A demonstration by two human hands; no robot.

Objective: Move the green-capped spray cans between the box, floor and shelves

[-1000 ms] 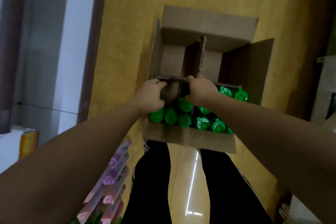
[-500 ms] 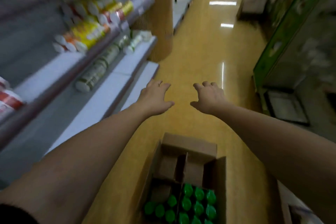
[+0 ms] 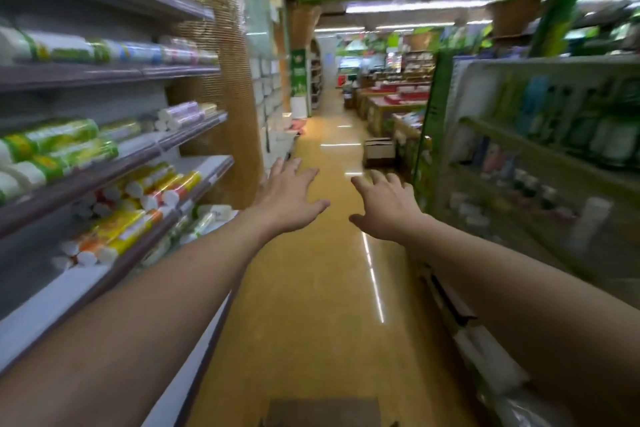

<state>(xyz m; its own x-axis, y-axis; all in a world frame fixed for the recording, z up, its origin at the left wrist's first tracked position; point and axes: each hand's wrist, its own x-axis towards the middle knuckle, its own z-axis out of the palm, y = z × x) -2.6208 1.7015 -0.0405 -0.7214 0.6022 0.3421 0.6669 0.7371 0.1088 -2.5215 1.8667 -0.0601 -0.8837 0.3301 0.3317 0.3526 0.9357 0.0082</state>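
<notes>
1. Your left hand (image 3: 289, 199) is stretched out in front of you, palm down, fingers spread and nearly straight. It holds nothing and touches nothing.
2. Your right hand (image 3: 386, 210) hangs level with it, just apart across a narrow gap, palm down, fingers loosely splayed and slightly bent. It holds nothing either.
3. To the left of your left hand run the shelves (image 3: 104, 180), stocked with rolled packs (image 3: 162, 189) lying on their sides, their long axes pointing out toward the aisle. These are the goods nearest to either hand, and your left hand is the closer one; the right would have to cross over.
4. Below and behind both hands, near your feet, the top edge of a cardboard box (image 3: 323, 412) shows at the bottom of the view. It sits roughly between your forearms, a touch nearer the right one. Its contents are out of view.
5. Beneath your hands lies the bare yellow floor (image 3: 311, 305) of the aisle, with light strips reflected on it.
6. Ahead of your right hand, well apart, a second carton (image 3: 379, 149) stands on the floor.
7. To the right of your right hand, a green-framed rack (image 3: 540, 149) carries bottles, too blurred to identify.
</notes>
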